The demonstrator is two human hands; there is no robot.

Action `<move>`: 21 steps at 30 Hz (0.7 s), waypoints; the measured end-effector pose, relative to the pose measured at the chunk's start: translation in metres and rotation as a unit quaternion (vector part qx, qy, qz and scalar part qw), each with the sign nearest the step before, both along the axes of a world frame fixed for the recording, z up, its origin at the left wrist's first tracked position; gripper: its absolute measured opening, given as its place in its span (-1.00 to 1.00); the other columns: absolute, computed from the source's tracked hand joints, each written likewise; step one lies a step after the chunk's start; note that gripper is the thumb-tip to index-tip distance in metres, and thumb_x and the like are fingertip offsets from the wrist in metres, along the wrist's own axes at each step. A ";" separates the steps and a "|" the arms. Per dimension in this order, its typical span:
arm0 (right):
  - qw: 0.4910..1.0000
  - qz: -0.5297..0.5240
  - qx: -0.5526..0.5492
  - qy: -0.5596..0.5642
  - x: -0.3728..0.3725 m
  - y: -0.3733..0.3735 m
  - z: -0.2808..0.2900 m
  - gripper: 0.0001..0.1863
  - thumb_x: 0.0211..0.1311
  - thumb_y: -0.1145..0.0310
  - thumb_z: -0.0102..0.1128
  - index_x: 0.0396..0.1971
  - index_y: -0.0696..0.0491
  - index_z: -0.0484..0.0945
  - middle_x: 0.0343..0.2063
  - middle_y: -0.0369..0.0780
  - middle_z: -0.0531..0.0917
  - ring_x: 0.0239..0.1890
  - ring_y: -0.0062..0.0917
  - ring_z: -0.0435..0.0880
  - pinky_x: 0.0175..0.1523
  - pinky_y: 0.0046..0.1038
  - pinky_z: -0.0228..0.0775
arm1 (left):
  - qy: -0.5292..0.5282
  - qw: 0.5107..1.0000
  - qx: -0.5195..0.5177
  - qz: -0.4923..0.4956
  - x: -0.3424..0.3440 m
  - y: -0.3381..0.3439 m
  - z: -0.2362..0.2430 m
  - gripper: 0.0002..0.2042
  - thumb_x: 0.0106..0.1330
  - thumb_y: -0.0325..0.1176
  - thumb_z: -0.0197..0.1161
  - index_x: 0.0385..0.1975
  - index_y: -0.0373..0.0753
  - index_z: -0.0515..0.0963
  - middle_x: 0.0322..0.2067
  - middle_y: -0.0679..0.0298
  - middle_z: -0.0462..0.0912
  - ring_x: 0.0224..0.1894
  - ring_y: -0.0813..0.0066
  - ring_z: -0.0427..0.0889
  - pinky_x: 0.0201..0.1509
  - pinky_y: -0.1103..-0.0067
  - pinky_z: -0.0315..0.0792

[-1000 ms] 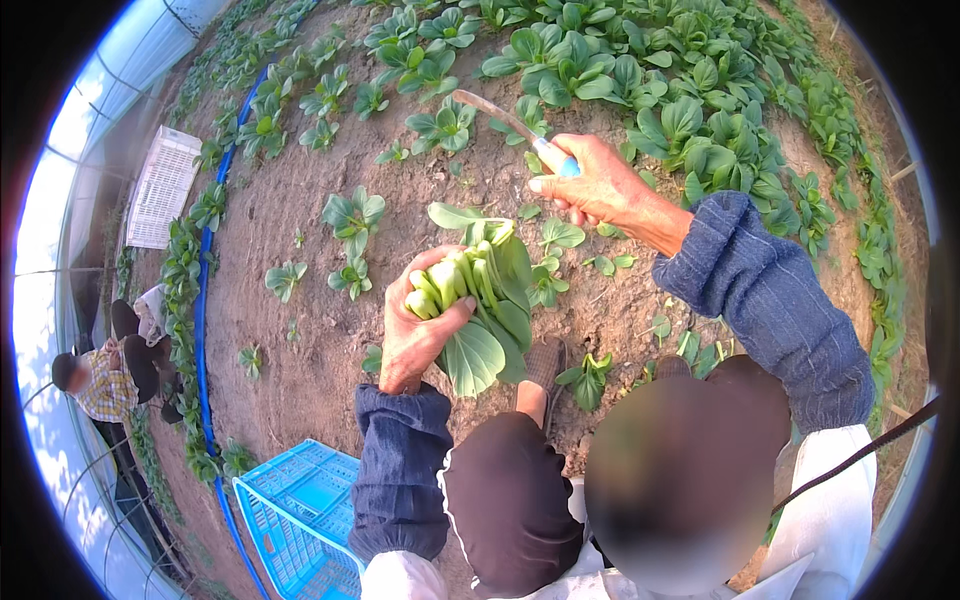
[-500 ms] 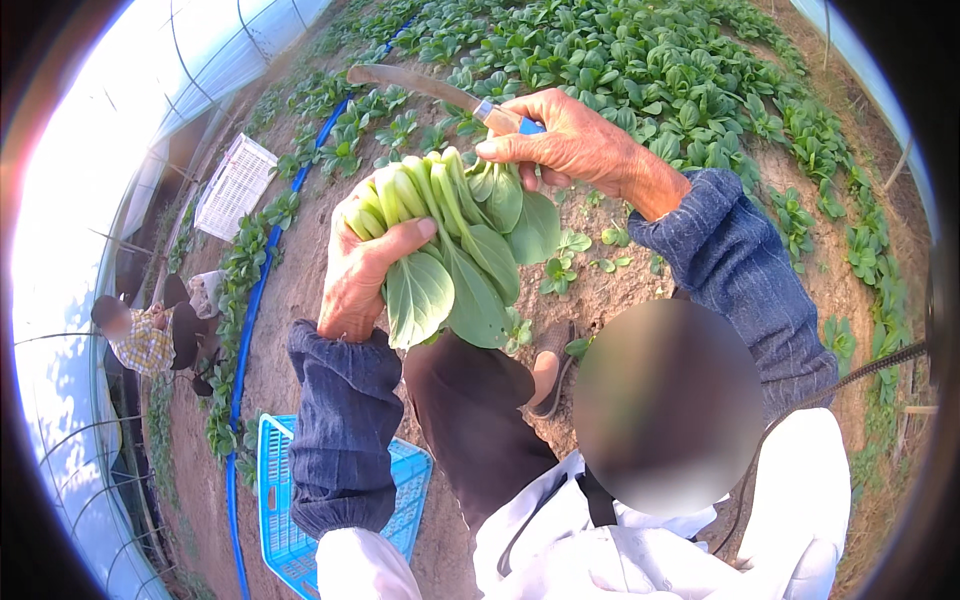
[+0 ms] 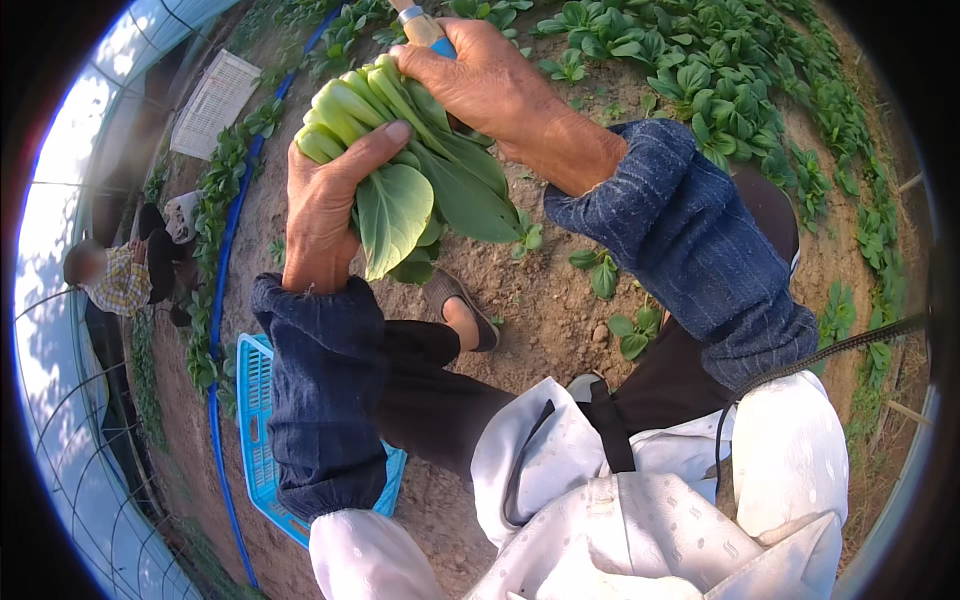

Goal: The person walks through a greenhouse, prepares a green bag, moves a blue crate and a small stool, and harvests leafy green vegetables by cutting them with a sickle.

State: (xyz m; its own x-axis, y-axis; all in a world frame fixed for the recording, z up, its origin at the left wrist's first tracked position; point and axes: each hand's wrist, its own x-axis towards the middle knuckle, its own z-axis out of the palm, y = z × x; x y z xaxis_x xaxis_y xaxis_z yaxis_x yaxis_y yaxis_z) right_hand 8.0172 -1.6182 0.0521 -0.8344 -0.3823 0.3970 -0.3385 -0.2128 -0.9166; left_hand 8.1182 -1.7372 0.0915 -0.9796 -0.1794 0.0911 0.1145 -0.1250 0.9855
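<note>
My left hand (image 3: 330, 205) is closed around a bunch of bok choy (image 3: 420, 160). The pale green stem ends point up and to the left, and the broad leaves hang down to the right. Its thumb presses across the stems. My right hand (image 3: 495, 90) grips a knife (image 3: 422, 28) by its wooden handle, which has a blue band, and its thumb and fingers rest against the upper right side of the bunch. Most of the knife's blade lies beyond the upper edge of the view.
A blue plastic crate (image 3: 262, 430) stands on the soil beside my left forearm. Beyond a blue hose (image 3: 228, 240) are a white crate (image 3: 215, 105) and a crouching person (image 3: 125, 280). Rows of leafy plants (image 3: 720, 80) grow ahead and right; small seedlings (image 3: 602, 272) dot the soil nearby.
My right hand has come in against the bok choy, where it was just apart from it. The knife's blade has gone out of view at the top. My view has shifted.
</note>
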 end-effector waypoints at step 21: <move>0.908 0.029 0.385 -0.165 -0.117 -0.095 -0.036 -0.62 0.35 0.13 -0.12 -0.24 0.22 0.34 -0.57 -0.32 0.34 -0.64 -0.70 0.37 -0.67 -0.66 0.18 | -0.143 0.808 -0.568 0.069 0.015 -0.226 -0.158 -0.56 -0.19 -0.38 0.34 -0.20 -0.28 0.48 -0.34 0.04 0.60 -0.23 0.07 0.58 -0.14 0.34 0.45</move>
